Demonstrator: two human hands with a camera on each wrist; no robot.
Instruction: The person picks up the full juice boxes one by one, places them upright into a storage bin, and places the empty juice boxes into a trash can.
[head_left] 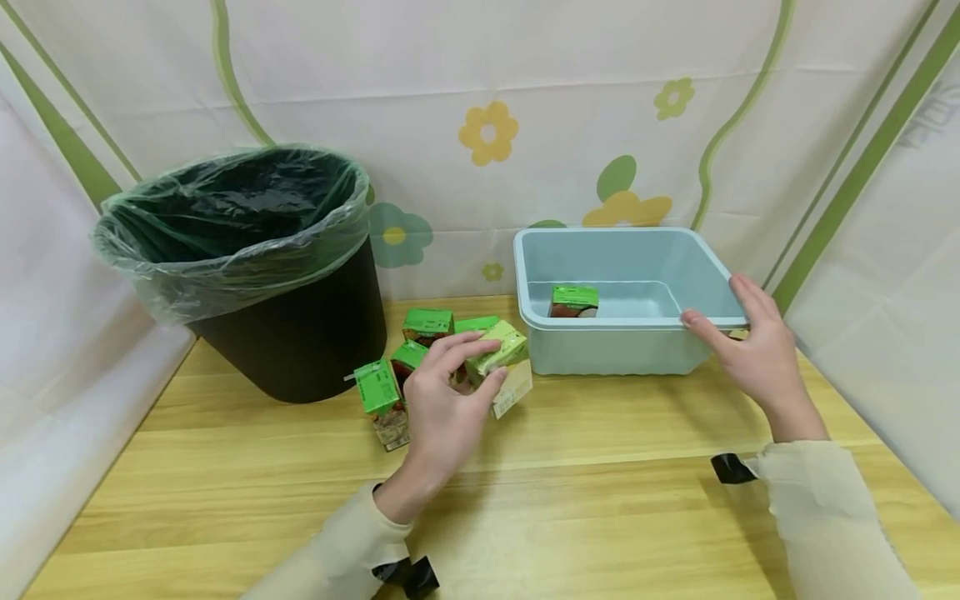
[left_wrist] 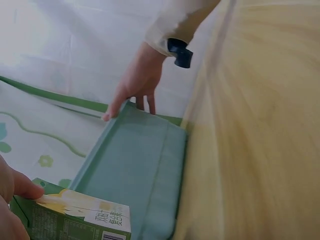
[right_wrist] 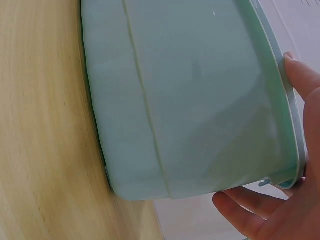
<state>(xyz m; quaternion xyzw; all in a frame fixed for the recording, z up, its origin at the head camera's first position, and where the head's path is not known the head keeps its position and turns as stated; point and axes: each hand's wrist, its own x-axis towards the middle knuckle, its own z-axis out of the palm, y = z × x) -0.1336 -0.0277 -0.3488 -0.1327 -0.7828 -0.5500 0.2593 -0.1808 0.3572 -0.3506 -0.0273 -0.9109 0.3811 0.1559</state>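
Note:
My left hand [head_left: 442, 408] pinches a small light green and yellow drink carton [head_left: 513, 385] between thumb and fingers, just left of the pale blue plastic tub [head_left: 615, 352]. In the left wrist view, this carton [left_wrist: 85, 212] shows a printed side and a barcode. My right hand [head_left: 768, 367] grips the tub's near right corner. Its thumb lies on the rim, and in the right wrist view the fingers reach beneath that rim. Inside the tub lies a carton [head_left: 575, 301] with a green top. Several more green-topped cartons [head_left: 428, 325] stand beside and behind my left hand, partly hidden.
A black trash bin [head_left: 300, 333] lined with a translucent green bag [head_left: 322, 242] stands at the back left. Behind everything hangs a white cloth [head_left: 420, 100] with a flower print. Everything stands on a wooden table [head_left: 562, 517].

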